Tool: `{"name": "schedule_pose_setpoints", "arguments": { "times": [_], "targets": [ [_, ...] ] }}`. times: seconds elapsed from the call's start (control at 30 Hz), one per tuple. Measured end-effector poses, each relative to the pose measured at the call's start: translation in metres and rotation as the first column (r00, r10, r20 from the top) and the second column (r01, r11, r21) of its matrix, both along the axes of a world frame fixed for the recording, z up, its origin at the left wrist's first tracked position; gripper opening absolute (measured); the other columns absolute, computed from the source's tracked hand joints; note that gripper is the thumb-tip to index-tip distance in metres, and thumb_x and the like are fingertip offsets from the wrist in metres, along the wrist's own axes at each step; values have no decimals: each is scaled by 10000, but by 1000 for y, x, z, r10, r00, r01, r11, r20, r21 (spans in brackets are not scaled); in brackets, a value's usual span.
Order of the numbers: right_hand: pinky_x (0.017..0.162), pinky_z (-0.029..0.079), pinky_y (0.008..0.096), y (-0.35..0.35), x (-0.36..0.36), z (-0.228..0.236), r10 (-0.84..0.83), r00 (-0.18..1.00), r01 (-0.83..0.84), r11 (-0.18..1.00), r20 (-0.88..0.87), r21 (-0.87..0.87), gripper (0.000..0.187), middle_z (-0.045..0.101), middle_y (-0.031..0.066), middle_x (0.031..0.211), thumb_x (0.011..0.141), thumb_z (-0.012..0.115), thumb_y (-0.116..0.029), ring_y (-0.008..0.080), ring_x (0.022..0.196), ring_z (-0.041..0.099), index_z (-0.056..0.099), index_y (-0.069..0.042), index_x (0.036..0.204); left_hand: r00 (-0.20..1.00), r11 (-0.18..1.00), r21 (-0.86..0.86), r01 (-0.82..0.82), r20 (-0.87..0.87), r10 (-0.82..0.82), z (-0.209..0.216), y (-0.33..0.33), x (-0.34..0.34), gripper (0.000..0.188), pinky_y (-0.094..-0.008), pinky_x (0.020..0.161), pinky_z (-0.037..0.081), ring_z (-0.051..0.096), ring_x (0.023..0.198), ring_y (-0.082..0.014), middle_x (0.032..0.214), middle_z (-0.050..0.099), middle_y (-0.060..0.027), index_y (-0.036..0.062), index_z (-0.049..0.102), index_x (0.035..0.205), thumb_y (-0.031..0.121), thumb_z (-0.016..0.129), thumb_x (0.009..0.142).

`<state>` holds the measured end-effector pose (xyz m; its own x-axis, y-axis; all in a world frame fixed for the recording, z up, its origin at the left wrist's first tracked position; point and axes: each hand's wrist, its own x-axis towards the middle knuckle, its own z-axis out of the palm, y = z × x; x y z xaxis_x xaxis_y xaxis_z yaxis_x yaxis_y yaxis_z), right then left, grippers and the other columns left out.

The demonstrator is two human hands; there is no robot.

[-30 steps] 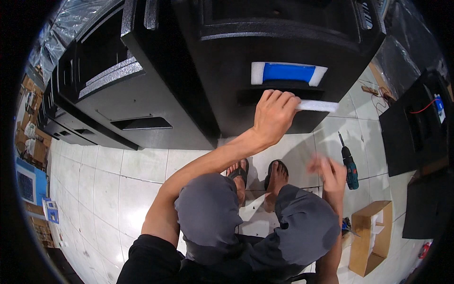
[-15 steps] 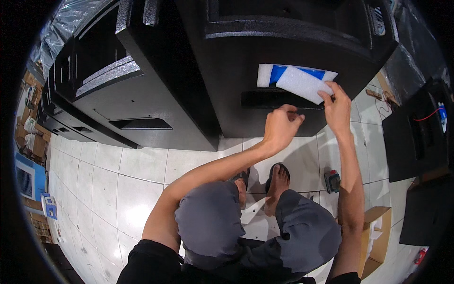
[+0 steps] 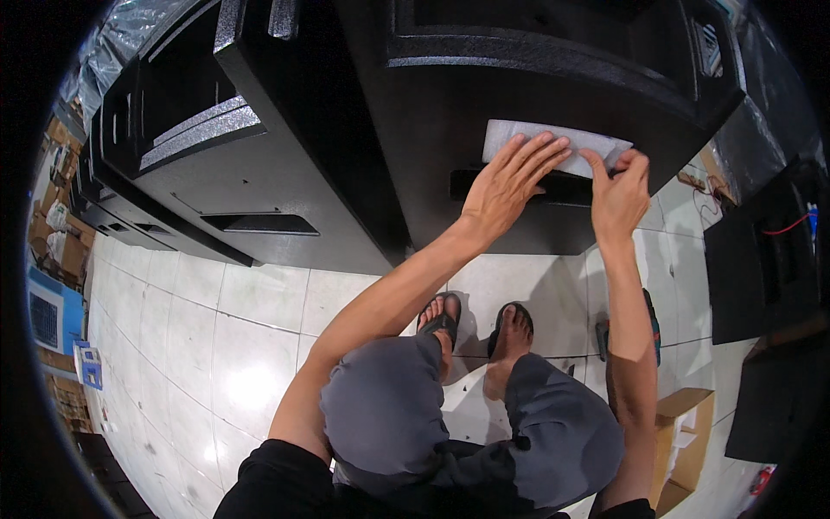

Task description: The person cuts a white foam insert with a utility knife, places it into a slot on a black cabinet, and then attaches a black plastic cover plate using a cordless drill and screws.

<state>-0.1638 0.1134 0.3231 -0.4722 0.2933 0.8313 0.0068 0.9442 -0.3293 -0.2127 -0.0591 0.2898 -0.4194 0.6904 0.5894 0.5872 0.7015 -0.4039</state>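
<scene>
A white foam sheet (image 3: 590,140) lies against the front of a black cabinet (image 3: 424,143), just above a dark slot (image 3: 566,188). It covers the place where blue showed earlier. My left hand (image 3: 508,180) rests on the sheet's left and middle part, its fingers stretched out flat. At the right end of the foam, my right hand (image 3: 618,203) is closed, with thumb and bent fingers on its edge. Whatever lies behind the foam is hidden.
More black cabinets (image 3: 285,186) stand to the left. A power drill (image 3: 652,327) is on the tiled floor beside my right forearm, near an open cardboard box (image 3: 692,432). Further right stands a black cabinet (image 3: 739,285) with a red wire.
The foam sheet, tilted before with blue showing behind it, now lies straight over that spot. My left hand has moved up and flattened onto it. My right hand stays at its right end.
</scene>
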Motion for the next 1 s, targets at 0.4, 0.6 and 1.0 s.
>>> {"name": "schedule_pose_setpoints", "arguments": {
  "times": [0.4,0.6,1.0],
  "targets": [
    [1113,200,606,24,-23,-68,-24,983,-76,845,181,529,883,324,306,1458,846,570,-575,443,1380,287,383,123,1353,969,982,-119,-146,-216,118,-7,13,-11,766,-432,1194,97,184,1447,-173,1586,168,62,270,190,1532,502,516,880],
    [1108,192,621,16,-24,-69,-27,983,-75,847,183,526,898,329,290,1463,827,579,-600,434,1388,276,408,116,1341,979,977,-151,-151,-158,127,-6,6,-8,785,-436,1192,106,199,1445,-180,1583,189,55,267,193,1532,484,551,867],
    [1119,179,606,13,-16,-56,-13,973,-123,815,230,567,853,344,320,1441,840,611,-534,440,1374,298,405,127,1337,1000,999,-52,-5,-3,5,-6,9,-6,750,-418,1200,94,140,1470,-188,1602,135,14,194,153,1541,277,512,888]
  ]
}}
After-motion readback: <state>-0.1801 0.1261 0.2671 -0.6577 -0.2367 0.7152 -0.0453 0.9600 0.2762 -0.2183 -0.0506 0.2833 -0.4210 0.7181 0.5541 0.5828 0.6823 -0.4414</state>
